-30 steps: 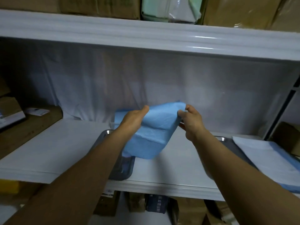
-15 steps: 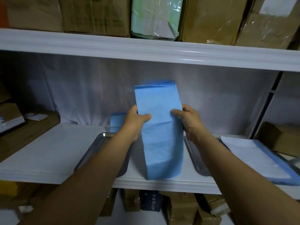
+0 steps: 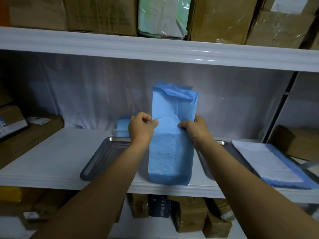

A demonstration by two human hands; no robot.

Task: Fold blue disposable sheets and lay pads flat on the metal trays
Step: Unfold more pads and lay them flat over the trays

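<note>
Blue disposable sheet (image 3: 170,149), folded into a long strip, hangs upright between both hands. Left hand (image 3: 140,130) pinches its left edge with thumb on front; right hand (image 3: 196,131) grips the right edge. Below the left hand lies a metal tray (image 3: 101,157); right of the right hand, a flat pad (image 3: 255,159) rests on another tray (image 3: 205,168).
</note>
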